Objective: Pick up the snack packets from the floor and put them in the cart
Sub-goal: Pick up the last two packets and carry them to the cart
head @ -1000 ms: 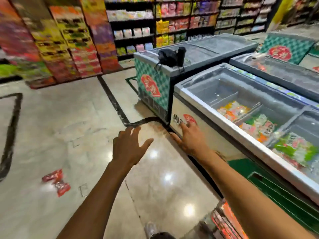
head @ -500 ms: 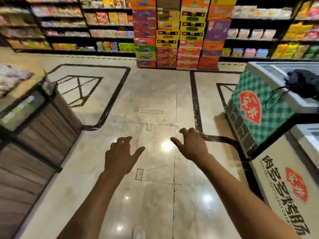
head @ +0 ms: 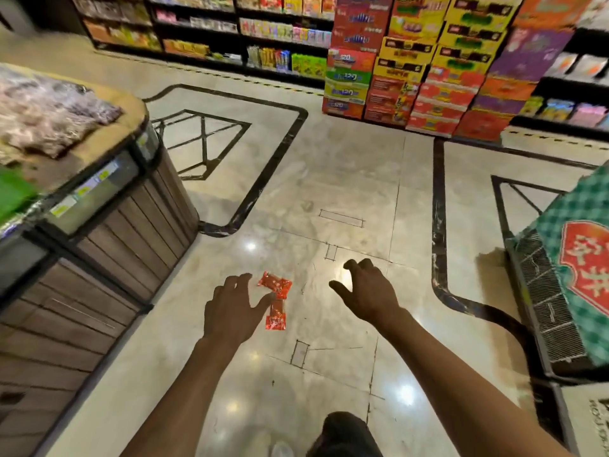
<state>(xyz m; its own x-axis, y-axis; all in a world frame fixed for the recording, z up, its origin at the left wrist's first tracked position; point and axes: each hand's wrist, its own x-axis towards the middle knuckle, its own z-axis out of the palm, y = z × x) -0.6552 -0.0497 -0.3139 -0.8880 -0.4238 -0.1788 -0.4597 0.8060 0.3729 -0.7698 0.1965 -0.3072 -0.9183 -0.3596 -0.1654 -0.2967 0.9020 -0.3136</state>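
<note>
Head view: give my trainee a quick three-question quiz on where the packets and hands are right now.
1. True or false: the left hand holds a packet.
2. How many red packets lie on the floor?
3. Which hand is nearer the packets: A) left, B) right?

Key: 1. False, both hands are open and hold nothing. 2. Two, touching end to end. 3. A.

Shiny beige marble floor (head: 346,179) under me, black inlay lines (head: 263,179) looping across it, ceiling lights glaring off the tiles. Wooden-slat display stand (head: 131,232) to my left, stacked colourful cartons (head: 428,70) ahead, dark snack shelves (head: 230,31) behind, green-checkered freezer (head: 573,258) on my right.
</note>
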